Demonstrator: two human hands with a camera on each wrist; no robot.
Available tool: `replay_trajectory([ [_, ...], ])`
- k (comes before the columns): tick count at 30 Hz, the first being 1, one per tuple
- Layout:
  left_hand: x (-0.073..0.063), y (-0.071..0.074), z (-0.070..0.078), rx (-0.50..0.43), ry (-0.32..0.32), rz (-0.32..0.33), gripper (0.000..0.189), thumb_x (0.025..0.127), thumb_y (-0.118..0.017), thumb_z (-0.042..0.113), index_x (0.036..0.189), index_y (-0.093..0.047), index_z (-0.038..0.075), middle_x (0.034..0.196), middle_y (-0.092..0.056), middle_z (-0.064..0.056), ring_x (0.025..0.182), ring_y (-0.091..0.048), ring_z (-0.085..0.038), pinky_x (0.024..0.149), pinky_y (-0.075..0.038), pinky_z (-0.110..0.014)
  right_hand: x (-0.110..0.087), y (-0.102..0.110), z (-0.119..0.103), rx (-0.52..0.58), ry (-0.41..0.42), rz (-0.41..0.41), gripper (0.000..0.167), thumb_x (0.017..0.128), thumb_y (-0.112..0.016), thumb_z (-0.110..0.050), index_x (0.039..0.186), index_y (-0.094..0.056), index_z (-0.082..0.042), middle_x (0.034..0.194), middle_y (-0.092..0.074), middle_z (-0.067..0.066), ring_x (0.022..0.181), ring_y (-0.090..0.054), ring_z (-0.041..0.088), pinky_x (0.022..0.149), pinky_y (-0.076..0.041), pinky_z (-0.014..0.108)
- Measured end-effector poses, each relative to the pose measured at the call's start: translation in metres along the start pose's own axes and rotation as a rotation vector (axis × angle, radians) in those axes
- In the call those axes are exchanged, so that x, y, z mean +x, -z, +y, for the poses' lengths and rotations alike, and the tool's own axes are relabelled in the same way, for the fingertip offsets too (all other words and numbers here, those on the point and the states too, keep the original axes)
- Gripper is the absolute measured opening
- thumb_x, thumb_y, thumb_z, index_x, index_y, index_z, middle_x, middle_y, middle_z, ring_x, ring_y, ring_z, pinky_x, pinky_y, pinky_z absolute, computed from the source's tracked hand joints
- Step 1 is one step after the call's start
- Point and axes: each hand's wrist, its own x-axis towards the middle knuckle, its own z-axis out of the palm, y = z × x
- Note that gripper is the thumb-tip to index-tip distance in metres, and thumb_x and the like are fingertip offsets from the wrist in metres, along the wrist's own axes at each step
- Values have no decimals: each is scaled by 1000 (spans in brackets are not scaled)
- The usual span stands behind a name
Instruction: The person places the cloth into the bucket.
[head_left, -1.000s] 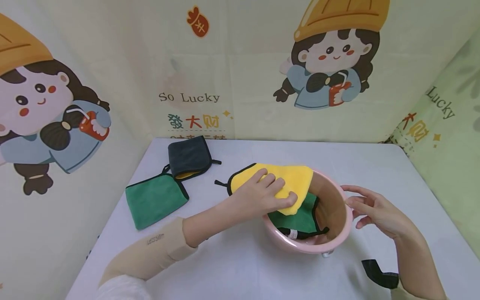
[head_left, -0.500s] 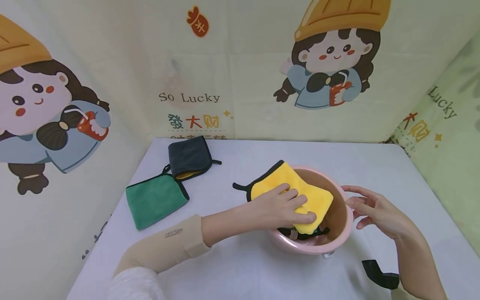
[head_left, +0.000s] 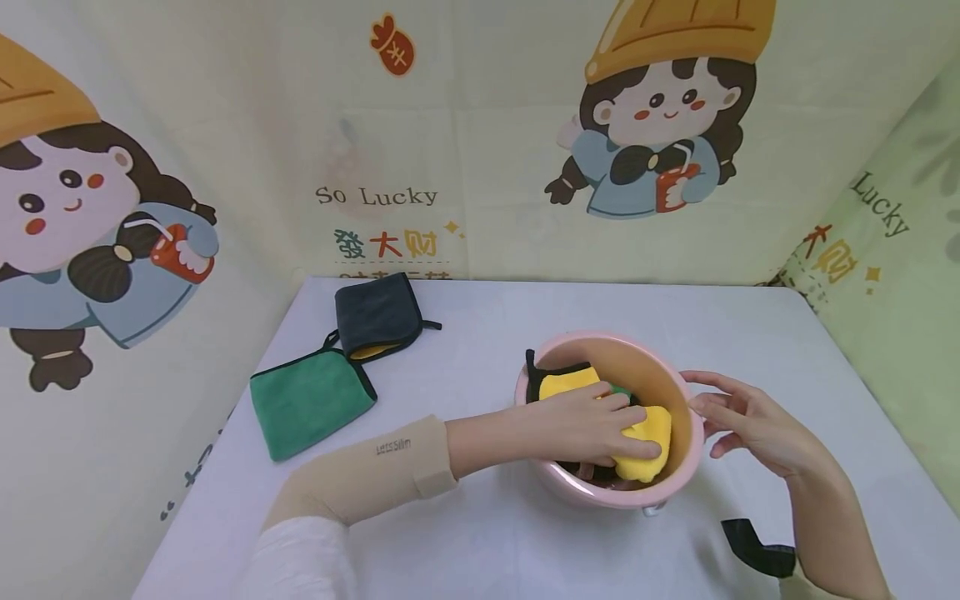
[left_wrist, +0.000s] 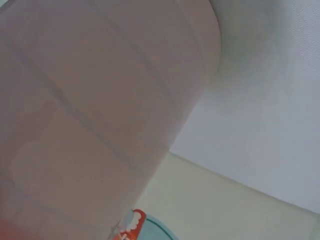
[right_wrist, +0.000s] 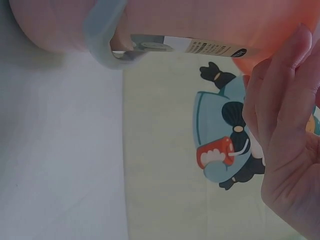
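Observation:
A pink bucket [head_left: 600,497] stands on the table, its mouth tilted toward the head camera. My left hand [head_left: 581,425] reaches inside it and holds a yellow cloth [head_left: 651,442] with black edging; part of the cloth shows behind the hand, with its black loop near the rim. A little of a green cloth [head_left: 621,390] shows under the hand. My right hand [head_left: 750,421] touches the bucket's right rim with nearly straight fingertips. In the right wrist view, those fingers [right_wrist: 282,85] lie against the outer pink wall. The left wrist view shows only the bucket's outside [left_wrist: 100,110], not the hand.
A folded green cloth [head_left: 311,402] lies at the left of the white table [head_left: 465,533]. Behind it sits a dark grey folded cloth [head_left: 378,317] with a black loop. The bucket has a pale handle [right_wrist: 102,32] and a label [right_wrist: 200,46]. A printed curtain [head_left: 487,167] stands behind.
My left hand has moved right and down into the bucket, carrying the yellow cloth from above the rim to inside. The right hand stays at the rim.

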Motion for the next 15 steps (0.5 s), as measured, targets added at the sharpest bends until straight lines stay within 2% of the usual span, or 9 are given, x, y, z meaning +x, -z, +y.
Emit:
replay_trajectory([
  [5,10,-2,1,-26,-19,-155,41,95,-40,43,134,-29,36,124,-40,4,105,-43,-12,87,-32,-24,1,-1,0,5,8,-6,40,95,-42,-3,119,-47,-35,91,-68,0,68,-65,18,52,-53,30],
  [9,14,-2,3,-28,-17,-233,44,95,-38,44,136,-26,33,124,-39,5,105,-42,-11,86,-34,-23,1,0,0,11,10,-7,41,95,-42,-3,119,-47,-35,91,-68,0,68,-65,17,51,-53,30],
  [15,17,-7,5,-33,23,-363,53,94,-35,49,142,-17,33,133,-32,5,112,-37,-9,90,-35,-23,1,0,0,8,9,-2,40,96,-42,-3,119,-48,-35,91,-68,0,68,-65,18,51,-53,31],
])
